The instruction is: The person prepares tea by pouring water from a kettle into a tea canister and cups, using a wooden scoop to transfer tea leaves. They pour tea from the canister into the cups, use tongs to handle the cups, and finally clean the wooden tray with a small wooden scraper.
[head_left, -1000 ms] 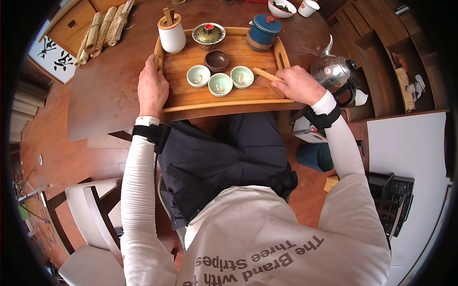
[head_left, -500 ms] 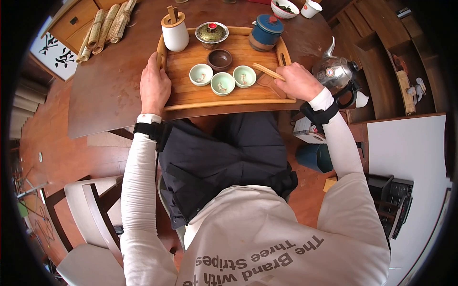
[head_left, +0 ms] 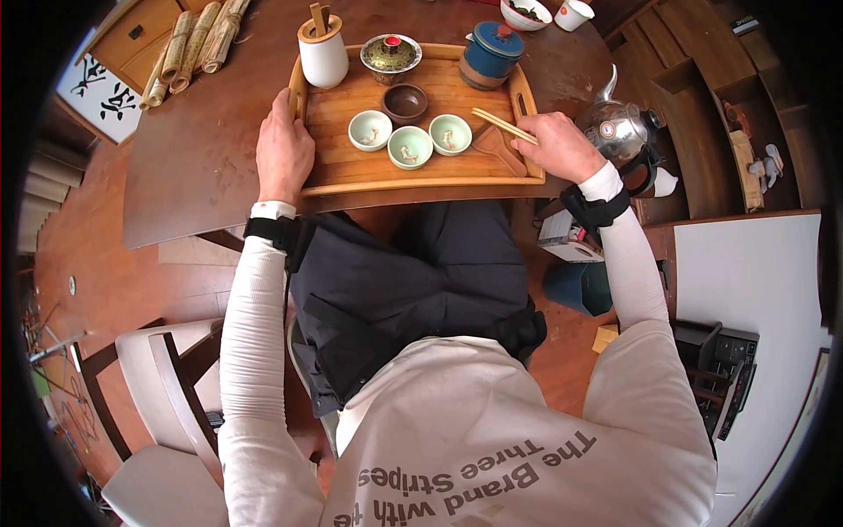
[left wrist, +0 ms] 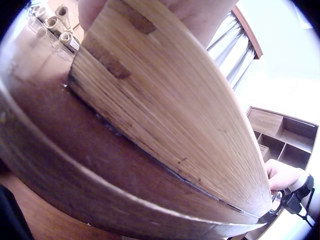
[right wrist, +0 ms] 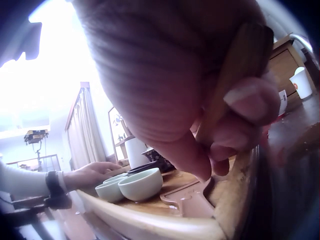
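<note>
Wooden tea tongs (head_left: 500, 124) are held by my right hand (head_left: 565, 147) above the right end of the bamboo tray (head_left: 421, 186). Their two prongs point left, toward the cups. In the right wrist view curled fingers (right wrist: 240, 117) wrap the wood (right wrist: 245, 55). My left hand (head_left: 285, 158) grips the tray's left wall, thumb side inside, fingers outside. Three pale green teacups (head_left: 370, 131) stand in the tray's front middle, behind them a small brown bowl (head_left: 405, 104). A flat brown piece (head_left: 496, 151) lies below the tongs.
On the tray's far side stand a white tool jar (head_left: 325, 63), a lidded patterned bowl (head_left: 392, 58) and a blue lidded pot (head_left: 488, 60). A steel kettle (head_left: 615, 132) is beyond my right hand. Bamboo rolls (head_left: 193, 48), a white bowl (head_left: 525, 16) and a paper cup (head_left: 573, 14) are farther back.
The tongs have turned in my right hand, so both prongs now show side by side, and their tips have risen slightly away from the right cup. My left hand stays at the tray's wall.
</note>
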Available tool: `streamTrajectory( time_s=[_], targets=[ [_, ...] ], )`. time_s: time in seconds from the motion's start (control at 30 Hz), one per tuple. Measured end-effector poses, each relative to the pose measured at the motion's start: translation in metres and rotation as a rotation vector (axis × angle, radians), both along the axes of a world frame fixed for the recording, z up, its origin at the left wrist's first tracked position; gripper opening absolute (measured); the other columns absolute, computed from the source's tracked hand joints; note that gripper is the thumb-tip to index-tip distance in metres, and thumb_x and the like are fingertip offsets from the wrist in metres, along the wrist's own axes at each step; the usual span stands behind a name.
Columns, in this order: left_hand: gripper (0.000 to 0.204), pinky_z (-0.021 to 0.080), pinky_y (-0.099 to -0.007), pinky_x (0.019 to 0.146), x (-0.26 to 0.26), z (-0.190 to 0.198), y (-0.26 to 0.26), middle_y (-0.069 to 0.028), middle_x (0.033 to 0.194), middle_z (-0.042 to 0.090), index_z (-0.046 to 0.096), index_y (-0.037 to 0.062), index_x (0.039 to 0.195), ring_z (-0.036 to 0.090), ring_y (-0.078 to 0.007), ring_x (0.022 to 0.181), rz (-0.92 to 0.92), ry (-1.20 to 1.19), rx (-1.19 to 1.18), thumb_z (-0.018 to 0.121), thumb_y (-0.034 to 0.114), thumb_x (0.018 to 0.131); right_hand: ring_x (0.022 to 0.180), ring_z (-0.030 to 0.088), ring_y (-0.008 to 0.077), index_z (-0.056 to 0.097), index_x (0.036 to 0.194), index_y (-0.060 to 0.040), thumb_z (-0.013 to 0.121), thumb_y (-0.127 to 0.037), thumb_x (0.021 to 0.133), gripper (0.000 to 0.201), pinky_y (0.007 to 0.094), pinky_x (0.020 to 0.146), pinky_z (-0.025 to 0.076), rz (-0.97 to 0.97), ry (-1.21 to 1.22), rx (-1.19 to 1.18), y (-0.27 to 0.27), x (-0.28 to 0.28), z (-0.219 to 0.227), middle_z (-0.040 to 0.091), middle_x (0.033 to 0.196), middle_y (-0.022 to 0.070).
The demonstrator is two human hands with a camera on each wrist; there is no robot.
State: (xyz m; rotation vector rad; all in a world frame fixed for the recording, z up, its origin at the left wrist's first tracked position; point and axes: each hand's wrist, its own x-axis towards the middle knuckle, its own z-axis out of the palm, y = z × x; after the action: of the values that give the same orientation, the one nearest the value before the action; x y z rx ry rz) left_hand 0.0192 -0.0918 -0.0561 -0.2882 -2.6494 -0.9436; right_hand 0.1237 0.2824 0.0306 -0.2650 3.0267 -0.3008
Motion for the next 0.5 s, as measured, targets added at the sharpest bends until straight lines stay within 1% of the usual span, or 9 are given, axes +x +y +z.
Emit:
streamTrajectory(
  time_s=[0.23,0.33,0.43,0.5],
  targets=[
    [0.050,0.048,-0.0523,0.096,0.001,0.001,0.001,-0.0283,0.117,0.066,0.047,0.0025,0.142,0.061,-0.0446,0.111,0.008,0.010,0.016,0.056,0.004,0.093,0.089,0.067,0.0451,0.073,0.099,0.0026,0.069,-0.021,0.088,0.026,0.0497,0.083,0.053,-0.009,0.014,-0.038,-0.001,0.004,0.005,0.069,0.088,0.0273],
    [0.050,0.049,-0.0523,0.096,0.003,0.004,0.002,-0.0280,0.118,0.065,0.047,0.0026,0.142,0.061,-0.0445,0.111,0.006,-0.009,0.024,0.056,0.004,0.093,0.089,0.068,0.0441,0.074,0.100,0.0023,0.069,-0.020,0.087,0.026,0.0495,0.084,0.054,-0.016,0.004,-0.032,-0.001,0.006,0.007,0.069,0.088,0.0263],
    [0.049,0.048,-0.0521,0.096,0.002,0.003,0.000,-0.0278,0.118,0.065,0.048,0.0025,0.142,0.061,-0.0443,0.112,-0.007,-0.005,0.016,0.056,0.004,0.093,0.088,0.069,0.0430,0.074,0.098,0.0009,0.069,-0.020,0.087,0.024,0.0494,0.083,0.055,0.025,0.074,-0.012,0.002,0.008,0.000,0.070,0.088,0.0253],
    [0.049,0.048,-0.0520,0.096,0.001,0.001,0.000,-0.0278,0.118,0.065,0.048,0.0024,0.142,0.061,-0.0443,0.112,-0.013,0.007,0.021,0.056,0.004,0.093,0.081,0.066,0.0439,0.070,0.087,0.0018,0.071,-0.019,0.087,0.021,0.0502,0.072,0.053,0.036,0.111,0.001,-0.001,0.008,-0.001,0.067,0.081,0.0234]
  ],
)
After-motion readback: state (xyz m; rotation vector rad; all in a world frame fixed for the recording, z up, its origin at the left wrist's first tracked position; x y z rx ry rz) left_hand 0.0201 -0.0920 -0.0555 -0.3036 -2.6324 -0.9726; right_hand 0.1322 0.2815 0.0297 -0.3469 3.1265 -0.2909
